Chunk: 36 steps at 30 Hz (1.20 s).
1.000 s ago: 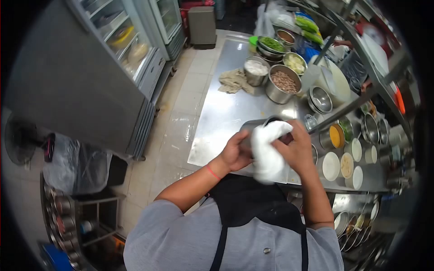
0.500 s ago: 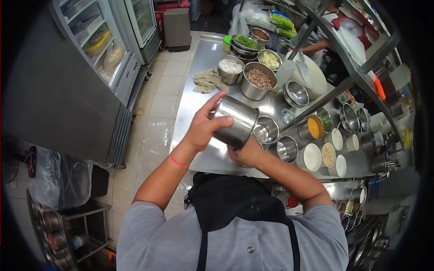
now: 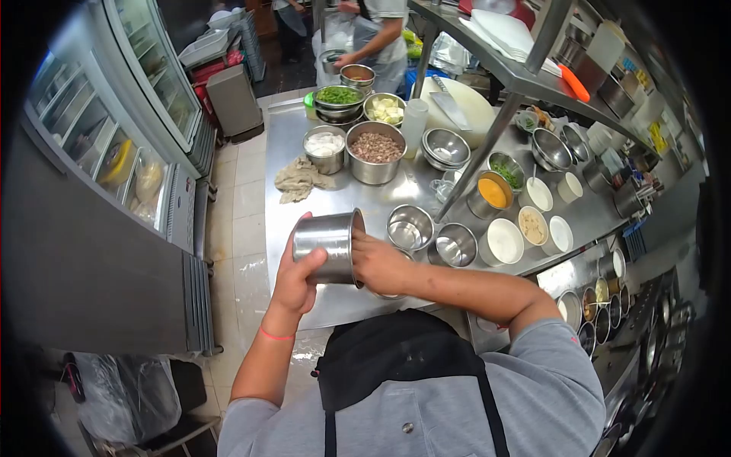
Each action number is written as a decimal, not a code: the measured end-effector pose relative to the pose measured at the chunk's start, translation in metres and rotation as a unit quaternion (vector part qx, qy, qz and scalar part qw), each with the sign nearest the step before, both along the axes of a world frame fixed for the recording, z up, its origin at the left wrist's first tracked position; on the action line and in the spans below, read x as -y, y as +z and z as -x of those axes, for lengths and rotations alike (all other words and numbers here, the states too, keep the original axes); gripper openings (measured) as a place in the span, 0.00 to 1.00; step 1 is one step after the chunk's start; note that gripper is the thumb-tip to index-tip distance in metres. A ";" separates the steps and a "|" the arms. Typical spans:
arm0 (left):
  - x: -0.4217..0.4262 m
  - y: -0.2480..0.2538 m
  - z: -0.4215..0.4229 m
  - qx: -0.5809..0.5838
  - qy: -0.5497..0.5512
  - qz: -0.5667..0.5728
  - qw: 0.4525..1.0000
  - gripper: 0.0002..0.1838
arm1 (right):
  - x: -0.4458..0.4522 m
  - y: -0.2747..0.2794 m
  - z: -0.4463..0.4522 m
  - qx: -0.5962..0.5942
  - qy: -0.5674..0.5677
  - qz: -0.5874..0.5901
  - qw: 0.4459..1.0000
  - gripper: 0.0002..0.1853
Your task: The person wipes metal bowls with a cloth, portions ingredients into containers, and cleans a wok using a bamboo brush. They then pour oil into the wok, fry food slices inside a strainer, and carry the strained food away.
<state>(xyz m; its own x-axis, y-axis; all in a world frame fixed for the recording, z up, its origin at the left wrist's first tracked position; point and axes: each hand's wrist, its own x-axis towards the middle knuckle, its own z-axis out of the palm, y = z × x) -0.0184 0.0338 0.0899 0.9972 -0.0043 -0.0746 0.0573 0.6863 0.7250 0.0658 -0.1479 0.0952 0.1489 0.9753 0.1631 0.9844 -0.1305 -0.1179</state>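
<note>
My left hand (image 3: 295,276) grips a shiny steel pot (image 3: 324,242), tipped on its side above the near part of the metal table, with its mouth facing right. My right hand (image 3: 381,265) reaches into that mouth; its fingers are hidden inside the pot, so what they hold does not show. Just right of my hands stand two steel pots, one (image 3: 411,227) nearer the middle and another (image 3: 454,245) beside it. Part of a further round metal rim (image 3: 396,294) shows beneath my right hand.
A crumpled cloth (image 3: 299,180) lies on the steel table (image 3: 283,135). Behind are a pot of chopped meat (image 3: 376,146), cut pieces (image 3: 385,110) and chopped greens (image 3: 339,96). White tubs (image 3: 505,241) line the right. A knife (image 3: 451,110) rests on a round board. Another person (image 3: 373,38) stands beyond.
The pot has turned so that its mouth faces right, and my right hand has gone from its lower rim into its mouth. My view has shifted, showing more of the other person.
</note>
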 end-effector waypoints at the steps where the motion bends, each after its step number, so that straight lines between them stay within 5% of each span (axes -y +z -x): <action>1: 0.001 0.004 -0.006 0.027 0.037 -0.046 0.998 0.46 | -0.003 0.006 0.012 0.000 -0.003 -0.001 1.000 0.19; 2: 0.001 0.008 -0.009 0.101 0.054 -0.109 0.987 0.50 | -0.006 0.015 0.030 -0.284 -0.063 -0.088 0.953 0.18; 3: -0.002 0.008 -0.012 0.103 0.052 -0.114 0.987 0.50 | -0.010 0.022 0.038 -0.541 -0.114 -0.170 0.816 0.18; 4: -0.005 0.005 -0.014 0.179 0.044 -0.203 0.962 0.53 | -0.010 0.021 0.036 -0.618 -0.189 -0.167 0.745 0.19; 7: -0.017 -0.001 -0.017 0.241 0.005 -0.349 0.906 0.58 | -0.002 0.033 0.021 -0.591 -0.130 -0.123 0.787 0.18; 8: -0.019 -0.010 -0.017 0.179 -0.047 -0.190 0.964 0.57 | 0.007 0.053 0.014 -0.442 -0.125 0.006 0.888 0.17; 9: -0.020 -0.014 -0.015 0.108 -0.099 -0.027 0.989 0.56 | 0.011 0.048 0.004 -0.443 -0.129 -0.002 0.887 0.17; 10: -0.014 -0.010 -0.011 0.051 -0.127 0.128 0.982 0.53 | 0.012 0.032 -0.007 -0.198 -0.024 -0.082 0.976 0.17; 11: -0.005 -0.010 -0.013 0.000 -0.088 0.037 0.995 0.50 | 0.013 0.015 -0.014 0.063 0.079 -0.153 0.983 0.17; 13: 0.001 -0.006 -0.020 -0.003 -0.049 -0.025 0.998 0.49 | 0.011 0.011 -0.007 0.049 0.059 -0.160 0.984 0.19; 15: 0.001 -0.003 -0.030 0.086 -0.024 -0.126 0.988 0.50 | 0.006 0.015 0.018 -0.114 -0.142 0.132 0.974 0.21; 16: 0.000 -0.003 -0.033 0.173 0.008 -0.220 0.960 0.51 | 0.009 0.027 0.044 -0.350 -0.228 -0.055 0.907 0.22; 17: -0.001 -0.004 -0.032 0.170 0.004 -0.222 0.960 0.51 | 0.012 0.033 0.045 -0.354 -0.230 -0.058 0.905 0.22; 18: -0.004 -0.006 -0.031 0.170 -0.006 -0.215 0.962 0.53 | 0.016 0.038 0.043 -0.512 -0.229 -0.113 0.820 0.22; 19: -0.007 -0.008 -0.031 0.172 -0.012 -0.209 0.963 0.54 | 0.019 0.039 0.041 -0.650 -0.218 -0.163 0.709 0.22; 20: -0.012 -0.015 -0.031 0.168 -0.024 -0.154 0.973 0.54 | 0.020 0.016 0.035 -0.841 -0.125 -0.316 0.421 0.20; 21: -0.013 -0.013 -0.028 0.166 -0.025 -0.159 0.973 0.54 | 0.026 0.030 0.029 -0.858 -0.120 -0.379 0.325 0.18; 23: -0.007 -0.009 -0.022 0.110 0.008 0.011 0.994 0.50 | 0.040 0.042 0.017 -0.749 -0.245 -0.420 0.450 0.17; 24: -0.004 -0.012 -0.022 0.104 -0.002 0.054 0.993 0.46 | 0.043 0.043 0.010 -0.530 -0.210 -0.427 0.702 0.18; 25: 0.002 -0.013 -0.020 0.100 -0.007 0.051 0.994 0.46 | 0.047 0.043 0.008 -0.252 -0.155 -0.386 0.874 0.19; 26: 0.011 -0.015 -0.020 0.075 -0.029 0.060 0.995 0.48 | 0.041 0.042 0.008 -0.166 -0.107 -0.351 0.915 0.19; 29: 0.041 -0.008 -0.022 0.071 -0.118 0.066 0.988 0.46 | 0.023 0.049 0.014 -0.082 0.008 -0.177 0.981 0.08; 31: 0.063 0.008 -0.016 -0.018 -0.026 0.095 0.995 0.43 | 0.017 0.036 -0.009 0.034 -0.012 -0.172 0.984 0.09; 33: 0.069 0.019 -0.012 -0.009 0.011 0.026 1.000 0.42 | 0.012 0.016 -0.028 0.021 -0.043 -0.230 0.972 0.04; 35: 0.068 0.022 -0.013 0.005 0.051 -0.043 0.998 0.42 | 0.012 0.006 -0.027 -0.196 -0.199 -0.093 0.956 0.06; 36: 0.064 0.020 -0.014 0.055 0.053 -0.168 0.983 0.42 | 0.000 -0.027 -0.021 -0.543 -0.146 -0.249 0.789 0.09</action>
<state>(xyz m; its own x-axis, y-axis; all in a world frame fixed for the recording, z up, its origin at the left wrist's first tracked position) -0.0045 -0.0298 0.1102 0.9929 0.1058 0.0545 -0.0931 0.4052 0.9095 0.0868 -0.1479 0.0681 0.6703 0.7293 0.1369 0.2053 -0.0050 -0.9787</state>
